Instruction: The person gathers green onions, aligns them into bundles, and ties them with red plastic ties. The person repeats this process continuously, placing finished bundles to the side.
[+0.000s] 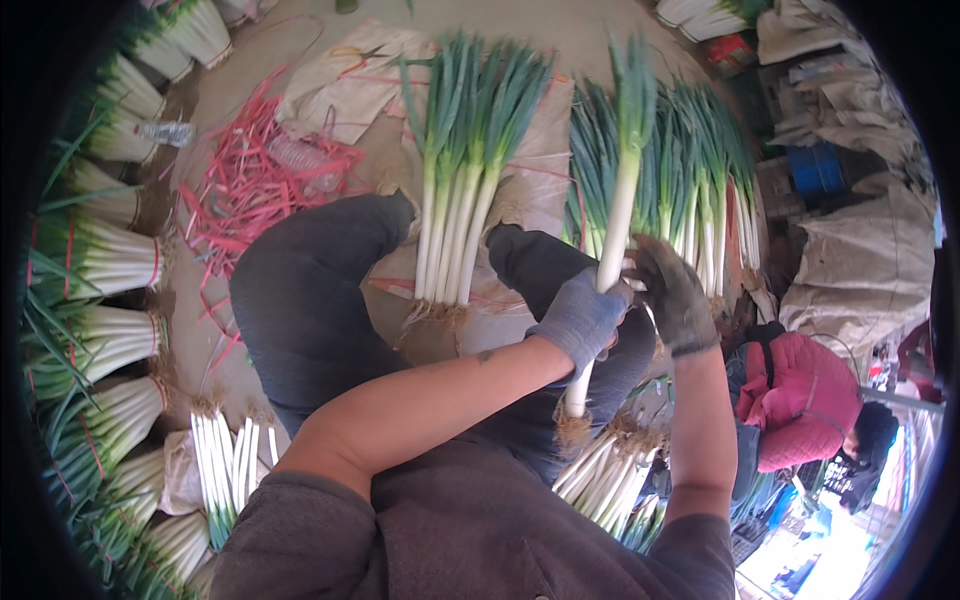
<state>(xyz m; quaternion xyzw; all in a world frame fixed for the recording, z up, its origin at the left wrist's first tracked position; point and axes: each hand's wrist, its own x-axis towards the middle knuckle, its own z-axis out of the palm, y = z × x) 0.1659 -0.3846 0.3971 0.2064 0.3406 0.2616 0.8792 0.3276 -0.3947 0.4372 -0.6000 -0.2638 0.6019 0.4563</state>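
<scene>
My left hand (583, 311), in a grey-blue knit glove, is closed around the white shank of a large green onion (622, 202). Its leaves point away from me and its roots hang near my lap. Just right of the shank is my right hand (671, 296), in a dark, soiled glove. Its fingers are bent and blurred, and whether they grip anything is unclear. Between my feet lies a loose group of green onions (454, 225), roots towards me. A further row of green onions (697, 195) lies beyond my right hand.
Red plastic strapping (262, 172) is heaped at the left, near orange-handled pliers (360, 60) on a sack. Tied onion bundles (120, 259) line the left side, with a plastic bottle (166, 133) by them. A person in a pink jacket (802, 397) bends at the right.
</scene>
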